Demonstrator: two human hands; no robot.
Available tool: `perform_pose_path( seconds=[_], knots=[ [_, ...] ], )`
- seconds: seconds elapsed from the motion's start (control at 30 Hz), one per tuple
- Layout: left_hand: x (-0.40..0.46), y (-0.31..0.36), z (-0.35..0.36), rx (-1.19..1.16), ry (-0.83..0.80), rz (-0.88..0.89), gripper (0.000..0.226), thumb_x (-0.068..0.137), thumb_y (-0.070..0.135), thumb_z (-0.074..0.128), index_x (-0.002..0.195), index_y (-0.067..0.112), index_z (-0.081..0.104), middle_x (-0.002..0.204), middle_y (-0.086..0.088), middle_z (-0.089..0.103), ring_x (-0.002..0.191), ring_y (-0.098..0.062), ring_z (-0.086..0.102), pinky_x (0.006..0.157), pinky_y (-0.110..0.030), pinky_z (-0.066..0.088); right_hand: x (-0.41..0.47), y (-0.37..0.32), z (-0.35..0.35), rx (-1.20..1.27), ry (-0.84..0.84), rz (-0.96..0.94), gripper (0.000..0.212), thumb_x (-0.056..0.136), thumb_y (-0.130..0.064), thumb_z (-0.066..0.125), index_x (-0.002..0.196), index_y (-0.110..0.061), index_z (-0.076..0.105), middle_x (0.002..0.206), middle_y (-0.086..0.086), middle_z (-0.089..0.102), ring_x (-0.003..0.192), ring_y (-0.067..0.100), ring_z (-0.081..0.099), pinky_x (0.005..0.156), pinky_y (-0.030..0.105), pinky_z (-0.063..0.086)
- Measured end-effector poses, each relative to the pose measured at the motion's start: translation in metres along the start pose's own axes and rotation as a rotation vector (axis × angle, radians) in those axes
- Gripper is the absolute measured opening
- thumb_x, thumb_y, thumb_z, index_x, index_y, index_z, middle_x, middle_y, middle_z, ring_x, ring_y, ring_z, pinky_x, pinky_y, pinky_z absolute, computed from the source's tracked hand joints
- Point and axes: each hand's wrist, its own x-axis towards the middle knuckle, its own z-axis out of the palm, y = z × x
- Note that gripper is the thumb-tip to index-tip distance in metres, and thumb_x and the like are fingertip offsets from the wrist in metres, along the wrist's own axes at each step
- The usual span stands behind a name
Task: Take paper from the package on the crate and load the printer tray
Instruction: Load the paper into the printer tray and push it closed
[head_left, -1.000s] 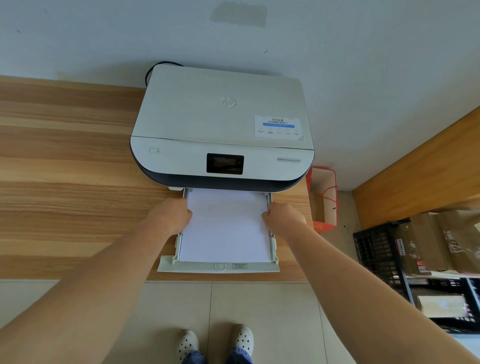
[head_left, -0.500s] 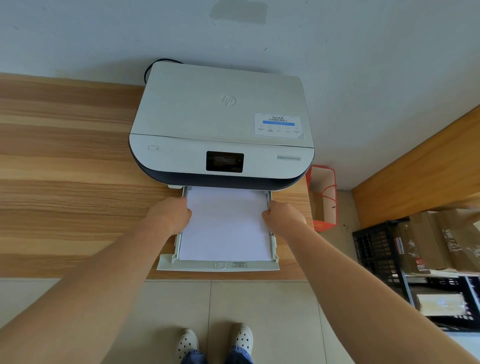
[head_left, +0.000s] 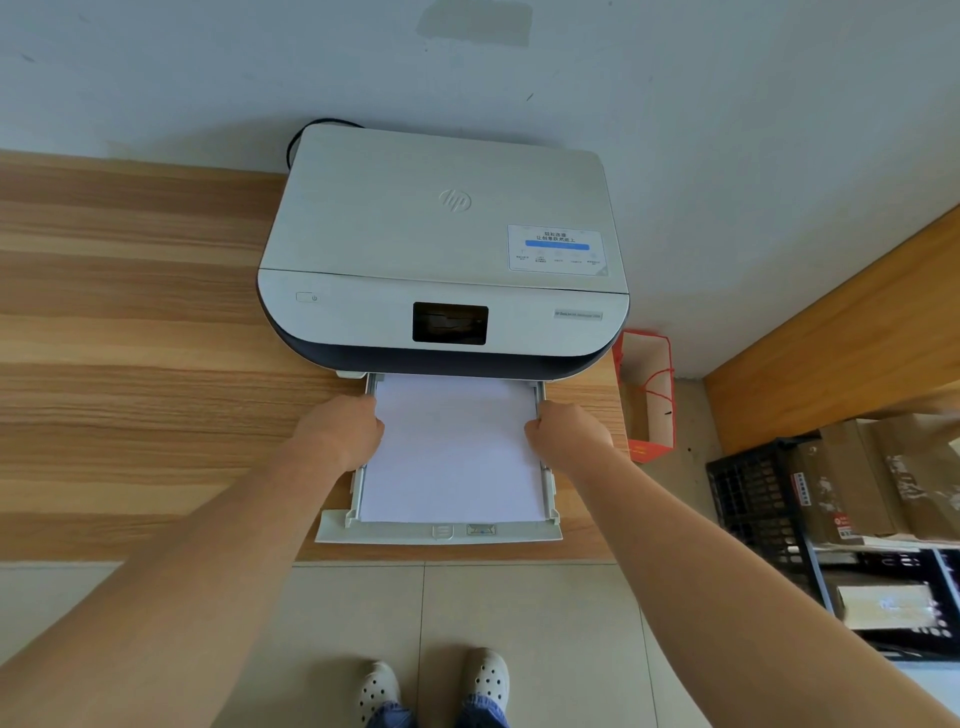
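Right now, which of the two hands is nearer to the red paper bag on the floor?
The right hand, on the tray's right rail; the red bag stands just beyond it.

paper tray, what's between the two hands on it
In the head view, only the white paper stack lies between the left hand and right hand.

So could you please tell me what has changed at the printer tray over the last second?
Almost nothing visibly changed. The left hand and right hand stay pressed against the side edges of the paper in the pulled-out tray, and the tray stands out from the printer as far as before. Only the view shifted slightly.
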Motion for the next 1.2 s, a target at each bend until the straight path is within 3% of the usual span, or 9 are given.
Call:
perform_pose_path(
  seconds=[0.17, 0.5, 0.63, 0.73, 0.87, 1.03, 1.2],
  knots=[
    [0.000, -0.004, 0.001, -0.023, -0.002, 0.002, 0.022, 0.097, 0.021, 0.036, 0.103, 0.013, 0.056, 0.087, -0.005, 0.059, 0.077, -0.018, 0.058, 0.063, -0.030, 0.045, -0.001, 0.002, -0.002, -0.043, -0.019, -0.014, 0.026, 0.091, -0.015, 0.037, 0.110, -0.012, 0.054, 0.100, 0.010, 0.059, 0.090, 0.032, 0.060, 0.079, 0.040, 0.054],
    [-0.005, -0.004, 0.000, 0.005, 0.035, 0.026, 0.021, 0.098, 0.020, 0.036, 0.105, 0.014, 0.055, 0.077, 0.003, 0.051, 0.072, -0.014, 0.053, 0.058, -0.027, 0.038, -0.005, 0.001, -0.001, -0.025, 0.002, -0.030, 0.029, 0.094, -0.022, 0.033, 0.113, -0.012, 0.053, 0.098, 0.010, 0.059, 0.088, 0.032, 0.059, 0.077, 0.041, 0.053],
    [-0.022, 0.000, -0.005, 0.031, 0.209, 0.076, 0.022, 0.099, 0.033, 0.038, 0.100, 0.016, 0.052, 0.077, 0.001, 0.053, 0.068, -0.014, 0.052, 0.057, -0.028, 0.037, -0.016, 0.007, -0.002, -0.013, 0.062, -0.094, 0.031, 0.098, -0.036, 0.033, 0.108, -0.012, 0.049, 0.096, 0.010, 0.061, 0.080, 0.029, 0.060, 0.072, 0.041, 0.055],
    [-0.037, 0.003, 0.000, 0.047, 0.318, 0.188, 0.025, 0.096, 0.037, 0.044, 0.104, 0.016, 0.053, 0.092, 0.000, 0.055, 0.081, -0.015, 0.050, 0.065, -0.029, 0.042, -0.029, 0.005, 0.001, -0.026, 0.149, -0.174, 0.035, 0.098, -0.049, 0.037, 0.107, -0.016, 0.047, 0.093, 0.003, 0.057, 0.076, 0.022, 0.058, 0.064, 0.037, 0.054],
    [-0.055, 0.009, 0.021, 0.057, 0.374, 0.376, 0.031, 0.094, 0.039, 0.047, 0.114, 0.019, 0.057, 0.110, 0.000, 0.055, 0.103, -0.019, 0.048, 0.087, -0.032, 0.045, -0.051, 0.000, 0.011, -0.077, 0.184, -0.359, 0.039, 0.096, -0.053, 0.041, 0.114, -0.020, 0.049, 0.112, 0.000, 0.055, 0.092, 0.018, 0.055, 0.078, 0.035, 0.052],
    [-0.071, 0.018, 0.042, 0.017, 0.300, 0.479, 0.041, 0.092, 0.047, 0.048, 0.122, 0.020, 0.054, 0.123, 0.005, 0.050, 0.116, -0.018, 0.045, 0.096, -0.031, 0.041, -0.069, 0.000, 0.036, -0.178, 0.196, -0.593, 0.051, 0.089, -0.064, 0.045, 0.123, -0.025, 0.048, 0.124, -0.002, 0.048, 0.116, 0.019, 0.045, 0.100, 0.037, 0.039],
    [-0.086, 0.011, 0.053, 0.045, 0.283, 0.515, 0.056, 0.085, 0.060, 0.046, 0.124, 0.022, 0.053, 0.133, 0.006, 0.046, 0.125, -0.015, 0.037, 0.102, -0.033, 0.037, -0.084, 0.010, 0.054, -0.210, 0.180, -0.628, 0.061, 0.083, -0.066, 0.051, 0.129, -0.027, 0.043, 0.130, -0.002, 0.041, 0.120, 0.020, 0.039, 0.104, 0.036, 0.037]
  ],
)
